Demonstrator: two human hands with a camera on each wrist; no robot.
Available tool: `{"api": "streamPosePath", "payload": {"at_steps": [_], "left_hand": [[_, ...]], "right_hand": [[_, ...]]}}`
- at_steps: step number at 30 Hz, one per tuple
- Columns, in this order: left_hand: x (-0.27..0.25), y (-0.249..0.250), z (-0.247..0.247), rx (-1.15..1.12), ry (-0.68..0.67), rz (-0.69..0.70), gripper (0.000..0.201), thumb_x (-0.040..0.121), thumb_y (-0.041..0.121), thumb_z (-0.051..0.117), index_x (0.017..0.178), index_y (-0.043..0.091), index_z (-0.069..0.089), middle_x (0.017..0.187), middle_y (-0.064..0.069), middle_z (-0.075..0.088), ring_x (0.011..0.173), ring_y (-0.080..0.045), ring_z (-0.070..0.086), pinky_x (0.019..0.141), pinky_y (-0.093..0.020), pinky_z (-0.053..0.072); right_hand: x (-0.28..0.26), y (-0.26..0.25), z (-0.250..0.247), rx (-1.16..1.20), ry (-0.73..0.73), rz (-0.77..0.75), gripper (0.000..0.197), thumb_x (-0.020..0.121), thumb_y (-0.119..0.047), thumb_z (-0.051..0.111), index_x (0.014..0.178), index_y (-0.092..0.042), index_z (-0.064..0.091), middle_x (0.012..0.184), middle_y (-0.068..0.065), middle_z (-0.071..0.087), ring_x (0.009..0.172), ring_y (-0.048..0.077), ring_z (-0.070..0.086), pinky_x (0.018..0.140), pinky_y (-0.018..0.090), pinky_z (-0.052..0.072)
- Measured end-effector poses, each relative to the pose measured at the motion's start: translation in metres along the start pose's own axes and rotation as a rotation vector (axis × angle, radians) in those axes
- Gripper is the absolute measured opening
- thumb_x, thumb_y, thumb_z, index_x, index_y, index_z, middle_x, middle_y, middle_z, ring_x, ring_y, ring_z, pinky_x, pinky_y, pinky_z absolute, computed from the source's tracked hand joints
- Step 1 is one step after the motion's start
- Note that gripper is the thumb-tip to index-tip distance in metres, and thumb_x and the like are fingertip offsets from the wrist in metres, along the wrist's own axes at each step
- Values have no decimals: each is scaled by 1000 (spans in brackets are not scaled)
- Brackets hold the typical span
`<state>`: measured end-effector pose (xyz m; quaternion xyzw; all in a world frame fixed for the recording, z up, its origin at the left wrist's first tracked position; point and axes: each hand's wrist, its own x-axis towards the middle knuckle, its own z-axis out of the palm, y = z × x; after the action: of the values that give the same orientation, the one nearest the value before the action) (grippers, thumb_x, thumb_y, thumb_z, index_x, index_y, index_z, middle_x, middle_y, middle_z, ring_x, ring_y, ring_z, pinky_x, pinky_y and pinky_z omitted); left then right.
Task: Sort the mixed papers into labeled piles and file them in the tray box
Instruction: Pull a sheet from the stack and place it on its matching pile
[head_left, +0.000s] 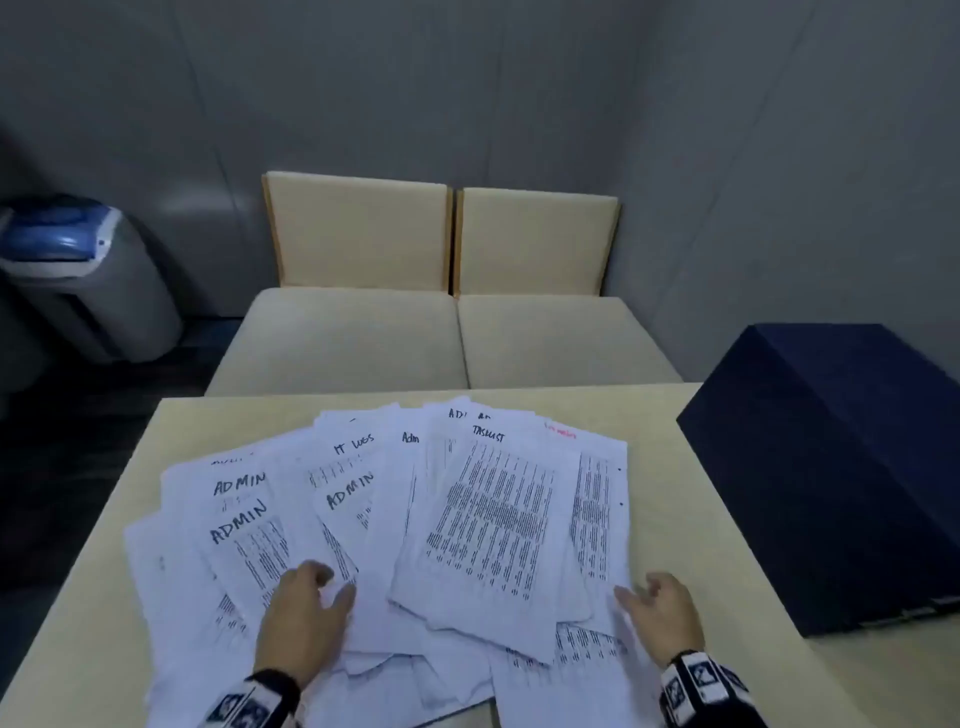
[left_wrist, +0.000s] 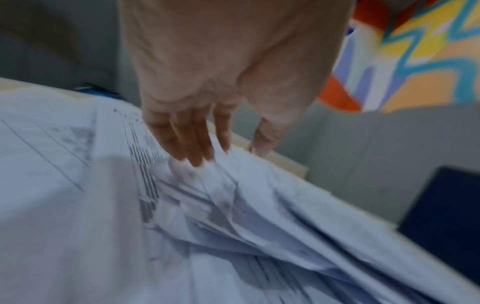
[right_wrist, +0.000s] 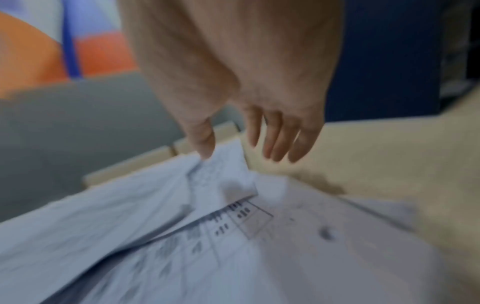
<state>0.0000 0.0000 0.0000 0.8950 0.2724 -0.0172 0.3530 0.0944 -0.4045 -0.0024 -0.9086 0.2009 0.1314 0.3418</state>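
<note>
A fanned heap of white printed papers (head_left: 384, 525) covers the middle of the pale table (head_left: 104, 613); handwritten headings read ADMIN, IT LOGS and TASKLIST. My left hand (head_left: 311, 608) lies on the heap's near left part, straight fingers (left_wrist: 192, 142) touching the sheets (left_wrist: 233, 205). My right hand (head_left: 660, 608) hovers at the heap's near right edge, fingers relaxed and spread; its thumb (right_wrist: 205, 142) touches a raised sheet corner (right_wrist: 226, 164). Both wrist views are blurred. A dark blue box (head_left: 831, 467) stands on the table's right side.
Two beige cushioned seats (head_left: 441, 338) stand behind the table against a grey wall. A grey bin with a blue lid (head_left: 88, 270) is on the floor at the far left. Bare tabletop (right_wrist: 389, 154) shows between the papers and the box.
</note>
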Motion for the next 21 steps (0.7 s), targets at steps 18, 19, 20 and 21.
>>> {"api": "streamPosePath", "payload": {"at_steps": [18,19,20,21], "left_hand": [[69,67,27,-16,112,-263,66,80,43,71,130,8,45,128,-9,51,116,-26,50,97,-42,48],[73,66,27,-53,147,-273,77,77,41,74,135,6,39,133,-11,45,120,-27,46,101,-42,45],[76,65,26,-93,170,-301,86,74,40,78,139,3,35,136,-14,41,124,-29,43,104,-42,43],[79,63,25,-127,180,-337,94,72,39,82,141,0,32,138,-16,38,126,-31,41,106,-42,41]], "right_hand": [[99,-108,49,331,-417,-59,37,86,-14,72,121,-10,59,120,8,67,105,24,64,97,38,49],[96,-114,51,363,-429,-53,31,86,-8,71,115,-11,62,111,6,70,98,22,66,89,34,53],[91,-121,51,406,-448,-40,27,84,-3,72,109,-11,65,104,5,71,92,20,67,79,28,55],[86,-125,50,451,-459,-19,26,82,-1,73,105,-10,67,99,5,73,89,19,68,71,25,55]]}}
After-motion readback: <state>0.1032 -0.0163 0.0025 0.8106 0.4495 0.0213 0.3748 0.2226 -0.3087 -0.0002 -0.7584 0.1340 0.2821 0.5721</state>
